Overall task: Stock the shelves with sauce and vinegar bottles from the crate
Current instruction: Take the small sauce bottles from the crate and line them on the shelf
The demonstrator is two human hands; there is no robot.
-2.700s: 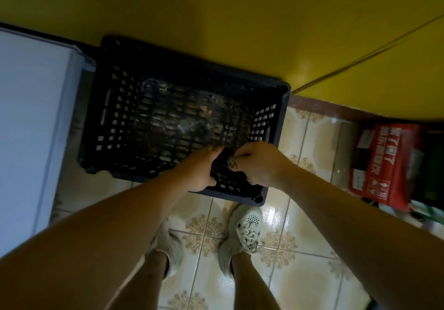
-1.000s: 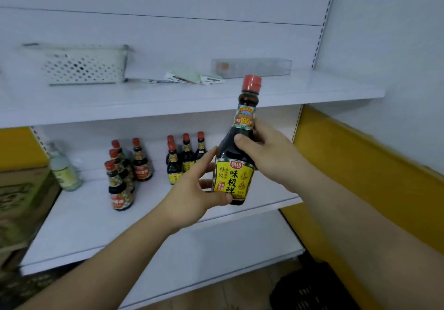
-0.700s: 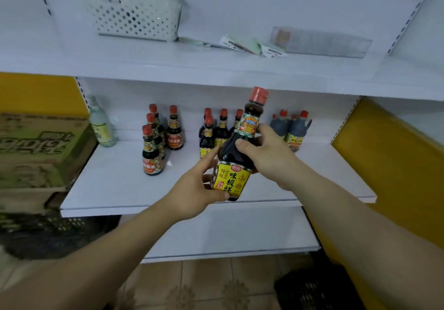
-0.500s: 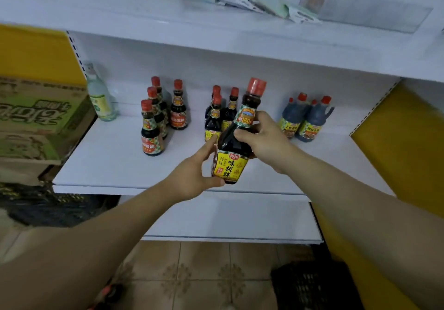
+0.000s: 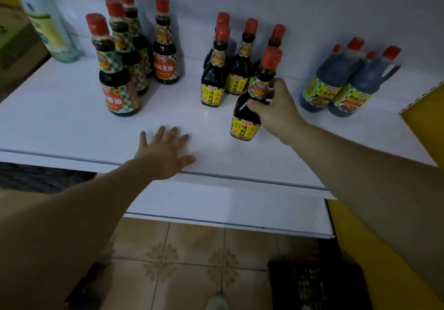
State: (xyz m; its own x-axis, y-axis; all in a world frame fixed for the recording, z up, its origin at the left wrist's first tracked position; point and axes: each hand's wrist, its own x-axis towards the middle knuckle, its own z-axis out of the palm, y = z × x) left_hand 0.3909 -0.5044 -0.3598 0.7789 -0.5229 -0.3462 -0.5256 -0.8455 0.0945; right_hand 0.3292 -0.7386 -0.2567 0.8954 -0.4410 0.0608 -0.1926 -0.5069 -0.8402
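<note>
The right hand [image 5: 276,112] is wrapped around the shoulder and lower neck of a dark soy sauce bottle [image 5: 245,129], thumb on the near side and fingers curled behind it. The left hand [image 5: 165,153] has nothing in it. It's flat with the fingers spread, right at the front lip of the white shelf [image 5: 72,129], though I can't tell if it's actually resting there or just hovering.

The bottle is at the front of the shelf, leaning a touch, with its base on the surface or very nearly. It's just in front of a cluster of matching yellow-label bottles [image 5: 212,79], so my guess is it goes with them.

Handling-wise, it looks like glass and it's full, so it's probably heavy for its size, rigid, and not something you want to tip off the edge. The surface looks smooth and maybe a bit slick. The narrowing under the red cap seems like the natural place to hold it, since the shoulder keeps the hand from sliding. A grip lower on the belly would be steadier for nudging it back.

Further out:
- Left: a group of checked-label bottles [image 5: 117,86], then a clear bottle [image 5: 48,26] and a cardboard box [image 5: 14,43].
- Right: two handled jugs [image 5: 336,86].
- Down on the tiled floor [image 5: 192,249]: the black crate [image 5: 317,285]. I can't see what's inside it.
</note>
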